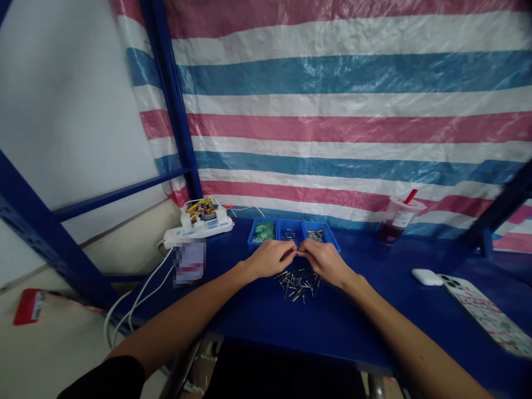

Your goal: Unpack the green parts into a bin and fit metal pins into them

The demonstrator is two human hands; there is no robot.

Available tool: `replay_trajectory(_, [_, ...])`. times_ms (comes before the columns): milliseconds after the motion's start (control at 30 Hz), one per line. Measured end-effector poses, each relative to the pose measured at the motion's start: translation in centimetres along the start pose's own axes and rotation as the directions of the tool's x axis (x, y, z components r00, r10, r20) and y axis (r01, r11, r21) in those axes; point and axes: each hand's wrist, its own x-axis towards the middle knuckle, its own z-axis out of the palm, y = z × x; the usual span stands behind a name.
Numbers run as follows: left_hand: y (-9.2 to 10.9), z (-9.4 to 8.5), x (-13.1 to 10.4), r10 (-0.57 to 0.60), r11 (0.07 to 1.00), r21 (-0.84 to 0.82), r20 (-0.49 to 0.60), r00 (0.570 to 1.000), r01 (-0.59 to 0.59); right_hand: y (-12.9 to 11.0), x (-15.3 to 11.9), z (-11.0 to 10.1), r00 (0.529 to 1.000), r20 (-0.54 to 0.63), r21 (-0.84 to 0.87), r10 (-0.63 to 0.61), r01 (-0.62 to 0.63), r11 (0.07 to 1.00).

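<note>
Bridging left fingers (290, 252) and right fingers (306, 249), a tiny pale piece (297, 253) shows.

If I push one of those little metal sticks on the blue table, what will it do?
The metal sticks look thin and rod-shaped, so one might roll. Their shine suggests they're stiff, perhaps slippery. They lie crisscrossed, so pushing one would probably nudge its neighbours.
</note>
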Motion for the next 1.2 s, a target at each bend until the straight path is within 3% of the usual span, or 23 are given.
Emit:
replay_trajectory(300, [-0.1,-0.1,0.0,-0.012,1.000,0.015,-0.049,0.999,0.012,0.3,0.1,0.3,0.997,0.033,-0.101,0.071,-0.068,0.993])
replay_trajectory(667, [-0.5,-0.1,0.2,-0.101,0.994,0.009,-0.248,0.963,0.106,0.2,0.2,0.0,0.963,-0.251,-0.071,0.097,-0.118,0.990])
replay_trajectory(833, [-1.3,-0.3,1.1,-0.110,0.975,0.137,-0.384,0.917,0.175,-0.2,0.3,-0.3,0.928,-0.353,-0.062,0.122,-0.154,0.986])
replay_trajectory(933, [-1.9,-0.3,1.5,-0.100,0.948,0.247,-0.370,0.924,0.202,-0.1,0.2,-0.7,0.915,-0.383,-0.078,0.127,-0.169,0.982])
replay_trajectory(1033, [-2.2,-0.5,1.4,-0.039,0.947,0.292,-0.313,0.949,0.135,0.7,0.1,-1.7,0.913,-0.392,-0.120,0.113,-0.172,0.978])
replay_trajectory(1200, [-1.4,-0.7,0.7,0.087,0.984,0.174,-0.230,0.969,-0.047,3.0,-0.7,-5.1,0.863,-0.493,-0.181,0.114,-0.230,0.956])
